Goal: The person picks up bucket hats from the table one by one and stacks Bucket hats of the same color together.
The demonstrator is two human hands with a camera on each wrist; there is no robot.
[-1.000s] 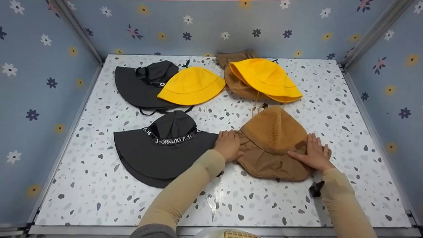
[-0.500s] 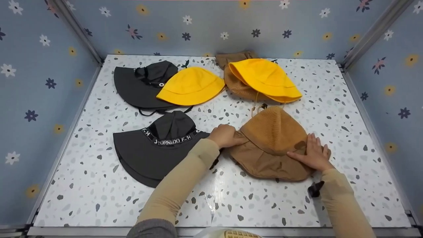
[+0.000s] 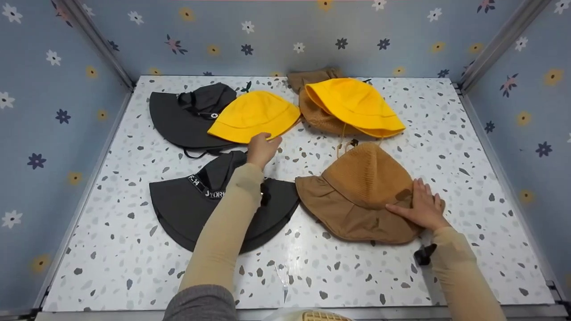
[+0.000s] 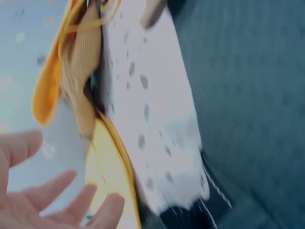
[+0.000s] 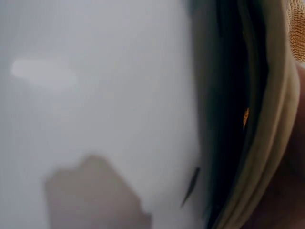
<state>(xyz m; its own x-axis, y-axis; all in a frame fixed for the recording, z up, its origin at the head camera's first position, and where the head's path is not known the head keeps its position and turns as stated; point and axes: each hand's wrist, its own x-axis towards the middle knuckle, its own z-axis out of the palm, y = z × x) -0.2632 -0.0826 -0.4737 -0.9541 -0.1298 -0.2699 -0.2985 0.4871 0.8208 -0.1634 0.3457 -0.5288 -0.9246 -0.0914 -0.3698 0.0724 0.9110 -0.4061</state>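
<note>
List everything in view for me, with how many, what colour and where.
Grey hats: 2, dark grey, left side, back and front.
Yellow hats: 2, yellow, back row, overlapping the back grey and back brown hats.
Brown hats: 2, brown, right of centre, back and front.
Green thing: 1, dark green, back edge, unclear.
Table: 1, white, grey-flecked, under the hats.
Walls: 3, blue, flowered, left, back and right.
Posts: 2, silver, back corners.
Gridded thing: 1, yellowish, bottom edge, mostly cut off.
Black devices: 2, black, at the wrists.
Sleeves: 2, beige, on the forearms.
Left hand: 1, bare, at the left yellow hat's near brim.
Right hand: 1, bare, on the front brown hat's right side.
</note>
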